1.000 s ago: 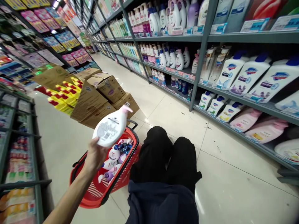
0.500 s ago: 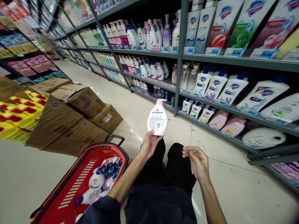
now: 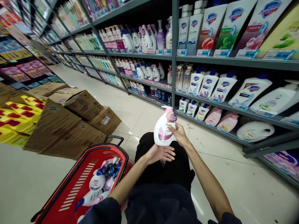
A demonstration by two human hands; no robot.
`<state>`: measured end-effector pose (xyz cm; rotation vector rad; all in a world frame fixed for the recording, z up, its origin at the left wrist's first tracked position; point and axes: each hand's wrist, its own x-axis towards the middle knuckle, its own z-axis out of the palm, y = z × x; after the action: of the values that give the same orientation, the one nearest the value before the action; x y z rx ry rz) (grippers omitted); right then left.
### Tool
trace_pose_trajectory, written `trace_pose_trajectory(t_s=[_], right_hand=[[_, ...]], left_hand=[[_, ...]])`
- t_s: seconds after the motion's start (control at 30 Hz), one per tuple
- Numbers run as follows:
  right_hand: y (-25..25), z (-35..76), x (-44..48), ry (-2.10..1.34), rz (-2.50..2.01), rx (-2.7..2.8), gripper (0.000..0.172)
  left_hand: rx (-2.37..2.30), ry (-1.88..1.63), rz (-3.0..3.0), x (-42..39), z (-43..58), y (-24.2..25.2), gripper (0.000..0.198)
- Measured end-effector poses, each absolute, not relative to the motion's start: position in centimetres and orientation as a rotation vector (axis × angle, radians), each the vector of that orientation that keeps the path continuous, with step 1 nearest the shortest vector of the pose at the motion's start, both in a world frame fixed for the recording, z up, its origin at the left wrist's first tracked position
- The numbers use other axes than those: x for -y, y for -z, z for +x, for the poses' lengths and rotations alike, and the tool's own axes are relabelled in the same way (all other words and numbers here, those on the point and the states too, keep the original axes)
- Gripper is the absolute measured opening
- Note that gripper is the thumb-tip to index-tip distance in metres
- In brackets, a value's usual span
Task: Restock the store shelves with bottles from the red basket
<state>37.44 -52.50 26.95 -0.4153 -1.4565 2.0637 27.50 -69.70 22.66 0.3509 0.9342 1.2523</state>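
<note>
A white Dove pump bottle [image 3: 163, 129] with a pink pump head and a pink flower label stands upright above my knees, its front facing me. My right hand [image 3: 180, 134] grips it by its right side, thumb on the front. Just under its base, my left hand [image 3: 161, 154] is open, palm up with fingers spread; whether it touches the base I cannot tell. To the left, a red shopping basket [image 3: 77, 165] with a black rim holds several bottles, among them a white one with a blue cap [image 3: 97, 181].
Shelves of bottles [image 3: 210, 84] run along the right and away into the distance. Cardboard boxes [image 3: 77, 124] are piled at the left, beside yellow bottles with red caps [image 3: 21, 115]. The basket's black handle [image 3: 114, 137] sticks up at its far end. Pale tiled floor [image 3: 130, 115] lies between.
The bottle has turned from its back label to its front and moved slightly right and down. My right hand has taken hold of it; my left has let go and opened beneath it.
</note>
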Motion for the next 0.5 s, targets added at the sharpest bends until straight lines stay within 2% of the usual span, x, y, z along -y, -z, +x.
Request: trace_pose_trajectory(t_s=[0.1,0.17,0.3,0.4,0.5], right_hand=[[-28.4,38.5,50.9,-2.049,-0.475,1.495,0.079],[-29.1,39.0,50.2,-2.017,-0.510,1.501,0.081],[-30.0,39.6,49.6,-1.850,-0.530,1.602,0.087],[-31.1,40.6,49.1,-1.708,-0.507,1.839,0.091],[-33.3,42.4,49.2,-1.257,-0.686,2.061,0.090]], left_hand=[[-1.268,-1.524,0.496,69.0,26.0,-24.7,0.079],[-1.353,-1.621,0.603,67.7,25.1,-26.5,0.081],[-1.439,-1.601,0.813,65.2,25.0,-28.9,0.069],[-1.303,-1.650,0.833,64.5,25.6,-29.5,0.062],[-1.260,-1.743,0.842,64.5,25.7,-30.0,0.060]])
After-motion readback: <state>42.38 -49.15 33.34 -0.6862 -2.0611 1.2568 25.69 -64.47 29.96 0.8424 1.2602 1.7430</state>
